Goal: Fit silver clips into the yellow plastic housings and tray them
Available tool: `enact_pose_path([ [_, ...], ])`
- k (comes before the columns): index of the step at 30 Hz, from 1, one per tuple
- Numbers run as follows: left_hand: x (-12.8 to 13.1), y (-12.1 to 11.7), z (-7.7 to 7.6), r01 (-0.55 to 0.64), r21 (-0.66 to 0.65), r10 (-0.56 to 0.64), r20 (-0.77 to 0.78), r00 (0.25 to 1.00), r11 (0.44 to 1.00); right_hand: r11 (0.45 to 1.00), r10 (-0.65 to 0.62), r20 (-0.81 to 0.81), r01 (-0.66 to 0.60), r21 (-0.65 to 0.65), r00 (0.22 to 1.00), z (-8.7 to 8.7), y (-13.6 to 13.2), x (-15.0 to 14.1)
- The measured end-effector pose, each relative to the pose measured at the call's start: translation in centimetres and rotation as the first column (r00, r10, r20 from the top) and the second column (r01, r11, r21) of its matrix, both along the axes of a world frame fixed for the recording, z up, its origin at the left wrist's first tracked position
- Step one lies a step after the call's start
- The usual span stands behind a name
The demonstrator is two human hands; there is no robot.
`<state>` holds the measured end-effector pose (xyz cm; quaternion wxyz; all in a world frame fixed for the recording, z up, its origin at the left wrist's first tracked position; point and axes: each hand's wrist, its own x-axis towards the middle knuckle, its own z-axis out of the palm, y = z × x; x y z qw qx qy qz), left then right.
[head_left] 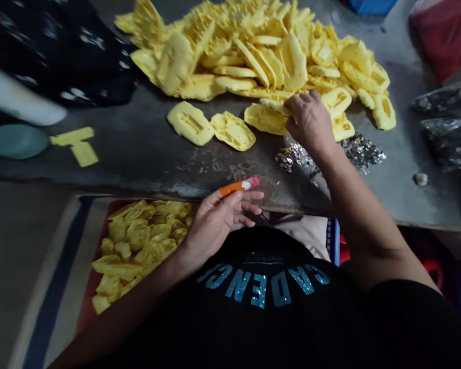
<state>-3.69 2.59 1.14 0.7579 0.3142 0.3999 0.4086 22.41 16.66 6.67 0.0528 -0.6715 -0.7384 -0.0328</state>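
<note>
My right hand [311,120] reaches to the near side of the pile, its fingers closed on the end of a yellow plastic part [274,105]. Just under that lies another yellow shell [267,120], partly behind the hand. My left hand [225,212] hovers by the table's front edge, fingers apart and holding nothing. Its index finger wears an orange cover [231,189] with a white and pink tip. Two yellow shells, one with its smooth face up [190,123] and one hollow side up [233,131], lie left of the right hand. Small shiny metal pieces [363,152] are heaped beneath my right forearm.
A large heap of yellow parts [230,56] covers the back of the grey table [146,148]. Below on the left, a red container [90,302] holds more. Yellow strips [83,152] and a greenish round object [16,141] lie left; plastic bags [449,138] lie right.
</note>
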Motion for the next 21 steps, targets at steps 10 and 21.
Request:
enact_pose_path([
  [10,-0.2,2.0,-0.1,0.492,-0.311,-0.378,0.362,0.852,0.813,0.506,0.816,0.098,-0.785,0.357,0.57,-0.3,-16.4,0.7],
  [21,2.8,0.3,0.6,0.516,-0.241,-0.434,0.32,0.842,0.822,0.981,-0.14,-0.183,0.162,0.11,0.973,-6.9,-18.2,5.5],
])
